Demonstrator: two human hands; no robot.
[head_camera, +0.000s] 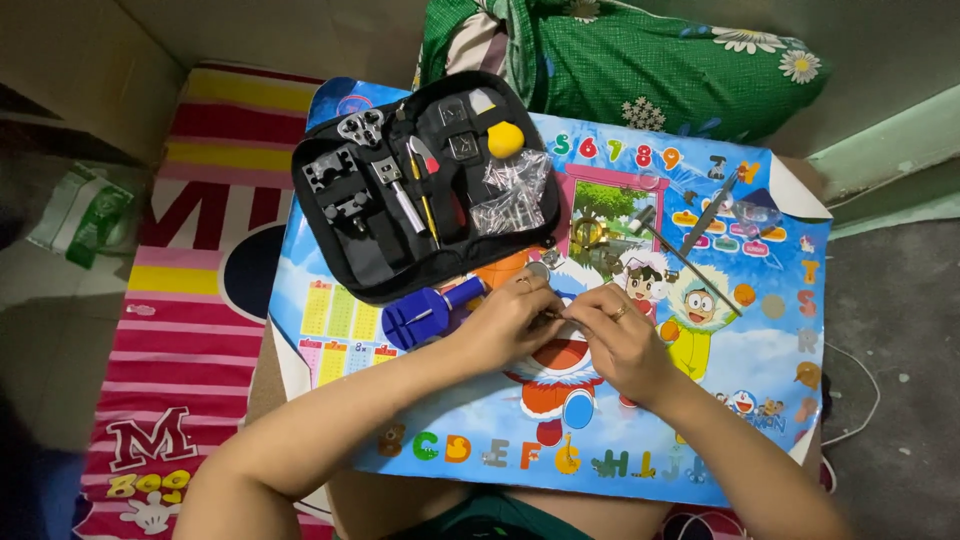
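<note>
Both hands met over the middle of the cartoon-printed table (760, 370). The left hand (505, 320) was curled narrow, a ring on one finger, its fingertips pinching a small thin metal piece (553, 316) that was too small to identify. The right hand (625, 340), ringed too, closed in on that same piece from the other side, fingers bent tight, the two hands touching at the fingertips.

Just beside the left hand, toward the table's left edge, a blue plastic tool (425, 312) lay on the top, its handle pointing at the knuckles. Behind it, at the far left corner, an open black tool case (365, 260) lay flat and overhung the edge a little. Strapped inside were metal tools (345, 185), a red-tipped tool (425, 160), a yellow ball-shaped piece (505, 139) and a clear bag of small metal parts (512, 195).

Toward the far right corner, well apart from the hands, a long thin tool (685, 255) and a pair of tweezers (710, 212) lay crossed. A striped mat (200, 250) spread under the table on the left, and a green flowered pillow (640, 60) sat past the far edge.
</note>
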